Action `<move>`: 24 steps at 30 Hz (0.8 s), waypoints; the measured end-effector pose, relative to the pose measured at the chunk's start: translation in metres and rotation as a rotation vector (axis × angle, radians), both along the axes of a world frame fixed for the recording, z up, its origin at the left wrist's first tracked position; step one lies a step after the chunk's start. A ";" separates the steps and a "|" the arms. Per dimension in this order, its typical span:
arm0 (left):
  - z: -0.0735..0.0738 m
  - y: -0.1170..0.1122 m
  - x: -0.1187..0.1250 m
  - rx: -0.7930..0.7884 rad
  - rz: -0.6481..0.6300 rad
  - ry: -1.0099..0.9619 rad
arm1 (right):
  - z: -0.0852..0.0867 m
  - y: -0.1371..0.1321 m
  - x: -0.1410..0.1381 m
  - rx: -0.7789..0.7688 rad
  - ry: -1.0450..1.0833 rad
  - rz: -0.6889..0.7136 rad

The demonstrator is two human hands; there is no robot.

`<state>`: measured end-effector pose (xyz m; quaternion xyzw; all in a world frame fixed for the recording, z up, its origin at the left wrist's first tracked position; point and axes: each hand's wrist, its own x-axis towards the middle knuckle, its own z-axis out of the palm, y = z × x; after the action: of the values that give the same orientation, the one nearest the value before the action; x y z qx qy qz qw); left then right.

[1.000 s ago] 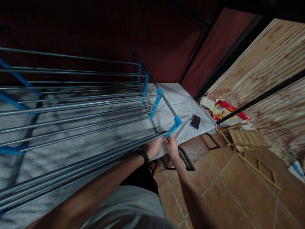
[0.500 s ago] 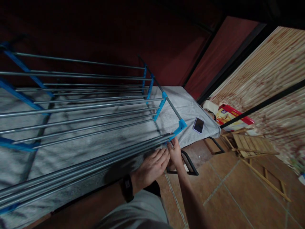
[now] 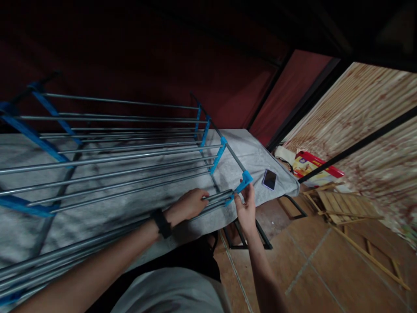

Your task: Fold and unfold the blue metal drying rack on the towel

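A rack of grey metal tubes (image 3: 137,173) with blue plastic side brackets lies across a cloth-covered surface, stretching from the left edge to the middle. My left hand (image 3: 191,203), a dark band on its wrist, is closed around a metal tube near the rack's front right corner. My right hand (image 3: 246,212) grips the blue bracket (image 3: 243,182) at that corner, its thumb by the tube ends and its fingers behind the bracket. Several front tubes (image 3: 81,241) run beneath my left forearm. Whether the held tube's end sits inside the bracket I cannot tell.
The grey cloth (image 3: 246,148) covers the surface under the rack. A phone (image 3: 269,179) lies on it, right of the bracket. Beyond the edge are a red and yellow box (image 3: 316,167), a folded wooden chair (image 3: 348,204) and a tiled floor (image 3: 312,256). A dark red wall stands behind.
My left hand has moved left and up from the bracket onto a tube. My right hand has shifted slightly right, its fingers now around the blue bracket. The camera view has tilted a little.
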<state>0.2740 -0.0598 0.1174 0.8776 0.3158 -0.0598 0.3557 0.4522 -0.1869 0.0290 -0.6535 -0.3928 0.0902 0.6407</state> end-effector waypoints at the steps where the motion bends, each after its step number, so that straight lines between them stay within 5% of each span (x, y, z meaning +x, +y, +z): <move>1: -0.004 0.000 0.000 0.015 0.021 -0.037 | 0.001 0.000 0.001 -0.008 -0.005 0.005; 7: 0.002 -0.013 -0.010 0.279 0.022 -0.275 | 0.017 0.003 0.011 -0.032 -0.073 -0.015; 16: 0.028 -0.029 -0.010 0.324 -0.009 -0.286 | 0.025 0.012 0.019 0.011 -0.106 0.014; 24: 0.027 -0.025 -0.007 0.311 0.002 -0.256 | 0.028 0.015 0.014 0.059 -0.086 -0.012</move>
<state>0.2672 -0.0851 0.1443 0.9221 0.2743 0.1019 0.2533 0.4659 -0.1720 0.0570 -0.6401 -0.4187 0.0465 0.6425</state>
